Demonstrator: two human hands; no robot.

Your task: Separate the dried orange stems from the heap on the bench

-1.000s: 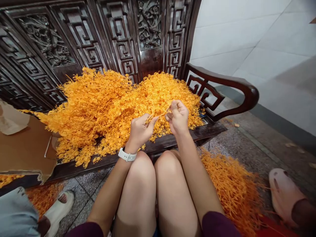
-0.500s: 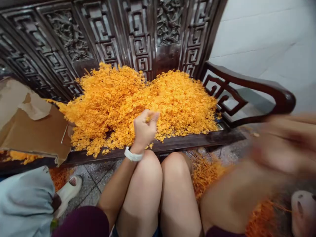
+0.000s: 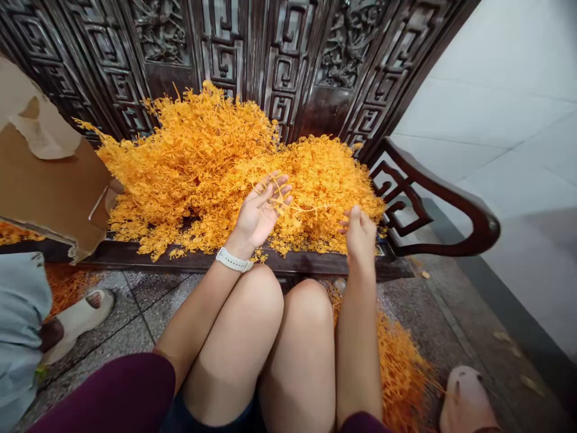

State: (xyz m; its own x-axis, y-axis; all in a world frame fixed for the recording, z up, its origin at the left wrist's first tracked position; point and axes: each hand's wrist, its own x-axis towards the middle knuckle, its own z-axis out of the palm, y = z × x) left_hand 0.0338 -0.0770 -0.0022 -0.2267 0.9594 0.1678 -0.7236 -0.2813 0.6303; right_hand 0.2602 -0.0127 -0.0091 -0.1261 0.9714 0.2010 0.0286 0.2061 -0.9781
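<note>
My left hand (image 3: pixel 259 216) is palm up in front of the pile of orange plant sprigs (image 3: pixel 198 168), fingers spread. A thin orange stem (image 3: pixel 300 207) lies across these fingers, with a loop by the fingertips, and stretches toward my right hand (image 3: pixel 362 237). My right hand is closed, back toward me, at the right part of the pile; whatever its fingertips pinch is hidden. A white watch band (image 3: pixel 233 260) circles my left wrist.
The pile lies on a dark carved wooden bench (image 3: pixel 306 263) with an armrest (image 3: pixel 478 231) at right. A cardboard box (image 3: pixel 49 180) stands at left, near another person's leg (image 3: pixel 18 325). Orange stems (image 3: pixel 399 367) lie on the floor by my shoe (image 3: pixel 466 400).
My right hand has come in from the far right to the pile's front. My left hand has opened from a closed grip and turned palm up. The view has shifted right.
</note>
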